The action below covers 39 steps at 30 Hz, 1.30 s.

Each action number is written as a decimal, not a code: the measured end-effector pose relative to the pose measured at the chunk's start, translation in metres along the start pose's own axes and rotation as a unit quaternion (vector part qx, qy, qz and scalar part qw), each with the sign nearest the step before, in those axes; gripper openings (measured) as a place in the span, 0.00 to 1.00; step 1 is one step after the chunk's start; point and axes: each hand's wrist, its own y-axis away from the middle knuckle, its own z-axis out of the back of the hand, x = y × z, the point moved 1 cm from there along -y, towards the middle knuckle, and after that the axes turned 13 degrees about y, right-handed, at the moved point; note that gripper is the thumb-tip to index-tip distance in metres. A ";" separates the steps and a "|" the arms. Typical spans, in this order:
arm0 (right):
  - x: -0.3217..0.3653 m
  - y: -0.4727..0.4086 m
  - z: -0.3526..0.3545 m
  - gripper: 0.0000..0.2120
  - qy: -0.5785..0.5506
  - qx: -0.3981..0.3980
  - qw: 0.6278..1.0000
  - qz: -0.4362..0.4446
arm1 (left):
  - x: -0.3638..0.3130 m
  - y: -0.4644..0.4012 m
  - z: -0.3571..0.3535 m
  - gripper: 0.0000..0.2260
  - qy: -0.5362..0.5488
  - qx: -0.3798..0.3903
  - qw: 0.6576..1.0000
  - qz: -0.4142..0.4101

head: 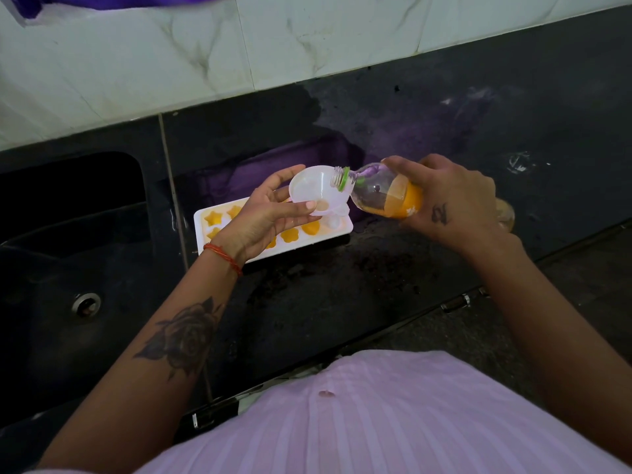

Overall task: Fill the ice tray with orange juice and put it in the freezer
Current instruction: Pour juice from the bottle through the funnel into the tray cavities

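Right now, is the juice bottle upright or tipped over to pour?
Tipped. The right hand holds the juice bottle nearly on its side, uncapped mouth at the funnel rim; juice pools along its lower side.

Both forearms are bare, no sleeves in sight. On the left wrist sits a thin red-orange thread bracelet (224, 255), and the left forearm carries a large dark rose tattoo (184, 336). The back of the right hand (451, 203) shows a small dark script-like tattoo (439, 213). Below, a pale lilac ribbed shirt (393, 415) covers the torso.
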 end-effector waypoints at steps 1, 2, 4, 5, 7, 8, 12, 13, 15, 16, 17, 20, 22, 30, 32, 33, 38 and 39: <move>-0.001 0.001 0.000 0.33 0.009 -0.002 1.000 0.001 | 0.001 -0.002 -0.001 0.29 -0.002 -0.001 1.000 0.000; -0.002 0.001 0.000 0.32 0.017 -0.005 1.000 0.003 | 0.002 -0.003 -0.003 0.29 -0.003 -0.002 1.000 0.001; -0.004 0.002 0.001 0.31 0.033 -0.009 0.999 0.004 | 0.004 -0.006 -0.005 0.30 -0.002 -0.003 1.000 0.005; -0.005 0.003 0.001 0.31 0.042 -0.010 0.999 0.004 | 0.005 -0.007 -0.006 0.30 -0.001 -0.004 1.000 0.007; -0.006 0.003 0.002 0.31 0.054 -0.013 0.998 0.006 | 0.006 -0.009 -0.007 0.30 0.000 -0.004 1.000 0.008; -0.006 0.003 0.003 0.31 0.059 -0.013 0.998 0.007 | 0.007 -0.009 -0.007 0.30 0.000 -0.003 1.000 0.007; -0.008 0.001 0.002 0.31 0.070 -0.014 0.997 0.014 | 0.008 -0.009 -0.008 0.30 -0.005 -0.004 1.000 0.006; -0.009 0.000 0.002 0.31 0.074 -0.012 0.997 0.016 | 0.008 -0.009 -0.008 0.30 -0.006 -0.004 1.000 0.006; -0.009 0.000 0.001 0.32 0.080 -0.012 0.997 0.018 | 0.008 -0.009 -0.009 0.30 -0.009 -0.006 1.000 0.007; -0.009 -0.001 0.002 0.32 0.080 -0.013 0.997 0.019 | 0.007 -0.009 -0.009 0.30 -0.009 -0.006 1.000 0.008; -0.009 -0.001 0.002 0.32 0.079 -0.014 0.997 0.019 | 0.007 -0.009 -0.009 0.30 -0.009 -0.007 1.000 0.009; -0.009 -0.001 0.002 0.32 0.071 -0.018 0.997 0.017 | 0.006 -0.008 -0.009 0.30 -0.006 -0.005 1.000 0.010; -0.008 -0.001 0.003 0.32 0.068 -0.017 0.997 0.014 | 0.006 -0.008 -0.009 0.30 -0.005 -0.004 1.000 0.009; -0.007 -0.004 0.003 0.36 0.000 0.007 1.000 0.001 | 0.001 -0.008 -0.008 0.29 0.018 0.001 1.000 0.005; -0.007 -0.005 0.003 0.39 -0.028 0.007 1.000 -0.002 | 0.000 -0.007 -0.009 0.29 0.020 0.002 1.000 0.005; -0.006 -0.005 0.002 0.40 -0.040 0.006 0.999 -0.005 | 0.000 -0.007 -0.009 0.28 0.022 0.002 1.000 0.005; -0.007 -0.012 0.000 0.42 -0.114 -0.001 0.993 -0.018 | -0.002 -0.007 -0.012 0.27 0.040 -0.007 0.999 0.006; -0.007 -0.015 0.000 0.42 -0.132 -0.004 0.991 -0.017 | -0.004 -0.007 -0.012 0.28 0.039 -0.010 0.999 0.005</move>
